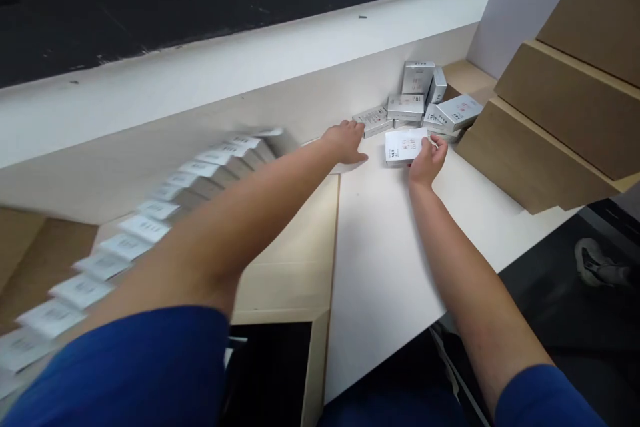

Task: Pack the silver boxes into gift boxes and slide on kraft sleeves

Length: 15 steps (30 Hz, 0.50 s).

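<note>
Between the thumb and fingers of my right hand [429, 160] is a small white carton [403, 145] with dark and reddish print, held at its right end just above the tabletop. My left hand [345, 142] reaches across with its thumb spread away from its fingers. Its fingertips are by a silver-white carton [374, 121] lying at the pile's left edge; whether they touch it I cannot tell. A white shape under the left palm is mostly hidden. Beyond both hands is a loose pile of similar cartons [406, 107], some flat, some tilted, one upright [418, 77].
A long overlapping row of white cartons [127, 245] runs along the wall at left, blurred and partly behind my left arm. Brown cardboard boxes [560, 113] are stacked at right. An open cardboard box [285, 280] adjoins the white table [380, 267]. Someone's shoe [593, 260] shows at lower right.
</note>
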Tool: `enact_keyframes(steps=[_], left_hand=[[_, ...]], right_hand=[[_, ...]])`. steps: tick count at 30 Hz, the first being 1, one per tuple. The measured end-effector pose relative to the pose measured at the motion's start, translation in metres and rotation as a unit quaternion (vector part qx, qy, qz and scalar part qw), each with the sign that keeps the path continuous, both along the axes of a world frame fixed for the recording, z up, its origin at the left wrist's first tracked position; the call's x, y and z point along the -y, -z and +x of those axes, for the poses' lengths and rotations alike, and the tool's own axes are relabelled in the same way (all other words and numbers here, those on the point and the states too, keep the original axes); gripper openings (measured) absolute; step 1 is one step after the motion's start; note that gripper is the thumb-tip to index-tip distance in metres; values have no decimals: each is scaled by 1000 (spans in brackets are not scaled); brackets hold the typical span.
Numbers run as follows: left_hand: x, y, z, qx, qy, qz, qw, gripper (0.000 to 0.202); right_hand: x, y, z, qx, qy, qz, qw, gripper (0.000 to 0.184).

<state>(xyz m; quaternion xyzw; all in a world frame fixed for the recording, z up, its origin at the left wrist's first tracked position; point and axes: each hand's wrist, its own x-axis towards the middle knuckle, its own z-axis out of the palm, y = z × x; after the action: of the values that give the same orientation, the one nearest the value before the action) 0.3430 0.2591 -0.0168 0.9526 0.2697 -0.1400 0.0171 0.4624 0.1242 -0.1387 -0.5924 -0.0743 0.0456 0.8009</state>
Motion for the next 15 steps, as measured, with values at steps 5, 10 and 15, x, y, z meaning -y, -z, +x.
enact_keyframes(steps=[5,10,15], left_hand=[[-19,20,65,20,-12,-7,1000,93],[-21,28,75,33,-24,16,999,89],[-27,27,74,28,-51,24,998,104]], right_hand=[[-1,-5,-10,-12,28,-3,1000,31],[0,-11,-17,-5,39,-7,999,27],[0,-11,-16,3,43,-18,999,26]])
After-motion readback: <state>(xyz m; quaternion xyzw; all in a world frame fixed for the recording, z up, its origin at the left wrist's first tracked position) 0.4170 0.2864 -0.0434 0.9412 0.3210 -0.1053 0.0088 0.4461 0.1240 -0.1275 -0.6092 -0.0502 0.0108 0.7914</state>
